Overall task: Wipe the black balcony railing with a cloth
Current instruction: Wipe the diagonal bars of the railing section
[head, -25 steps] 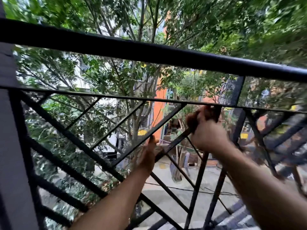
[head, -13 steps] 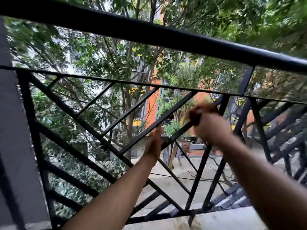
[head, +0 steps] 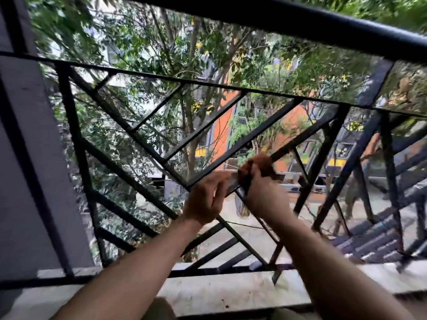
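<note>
The black balcony railing [head: 300, 26] spans the view, with a thick top rail and a lattice of diagonal bars [head: 249, 135] below it. My right hand [head: 265, 192] grips a dark brown cloth [head: 262, 161] bunched round one diagonal bar at the middle of the lattice. My left hand [head: 208, 197] is just left of it, its fingers curled over the bars where they cross, almost touching the cloth. Most of the cloth is hidden inside my right fist.
A grey wall pillar [head: 27, 158] stands at the left. A pale concrete ledge [head: 231, 289] runs under the railing's bottom bar. Trees, an orange building and a street far below lie beyond the bars. More lattice panels [head: 388, 181] continue to the right.
My right hand has slid the cloth down and left along the diagonal bar, close to my left hand. My left hand's fingers have curled over the bars. The view has tilted downward.
</note>
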A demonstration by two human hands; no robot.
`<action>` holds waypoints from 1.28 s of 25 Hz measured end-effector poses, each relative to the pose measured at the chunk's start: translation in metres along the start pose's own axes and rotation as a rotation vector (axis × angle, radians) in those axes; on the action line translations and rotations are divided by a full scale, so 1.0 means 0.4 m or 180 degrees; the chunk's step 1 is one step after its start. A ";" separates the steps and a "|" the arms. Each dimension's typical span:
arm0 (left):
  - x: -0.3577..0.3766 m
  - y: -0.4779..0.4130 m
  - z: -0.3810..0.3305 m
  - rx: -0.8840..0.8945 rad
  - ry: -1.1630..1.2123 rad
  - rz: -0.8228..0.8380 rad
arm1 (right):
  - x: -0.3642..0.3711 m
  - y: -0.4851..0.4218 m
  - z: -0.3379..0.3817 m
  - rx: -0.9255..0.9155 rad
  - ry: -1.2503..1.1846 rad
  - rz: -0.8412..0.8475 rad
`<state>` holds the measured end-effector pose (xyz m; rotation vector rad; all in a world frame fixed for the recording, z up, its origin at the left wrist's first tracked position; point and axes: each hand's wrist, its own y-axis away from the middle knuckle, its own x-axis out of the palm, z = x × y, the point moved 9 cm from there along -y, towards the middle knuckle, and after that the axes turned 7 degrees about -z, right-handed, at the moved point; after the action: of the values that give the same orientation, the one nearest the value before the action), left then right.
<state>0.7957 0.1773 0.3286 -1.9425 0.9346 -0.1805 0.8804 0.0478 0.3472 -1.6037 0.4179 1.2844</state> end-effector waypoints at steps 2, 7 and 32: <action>-0.052 0.024 -0.015 0.0282 -0.0197 -0.0456 | 0.148 0.106 0.154 -0.0304 -0.0839 0.0658; -0.211 0.092 0.114 -0.1344 0.0087 -0.1978 | 0.132 0.058 0.092 -0.0274 -0.0275 0.0850; -0.127 0.070 0.224 -0.2853 0.1227 -0.0828 | 0.305 0.084 0.230 0.0834 -0.2925 0.1296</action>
<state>0.7878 0.2658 0.2693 -2.9361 1.1166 -0.3336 0.8520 0.1476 0.2300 -0.5985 0.3071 2.0107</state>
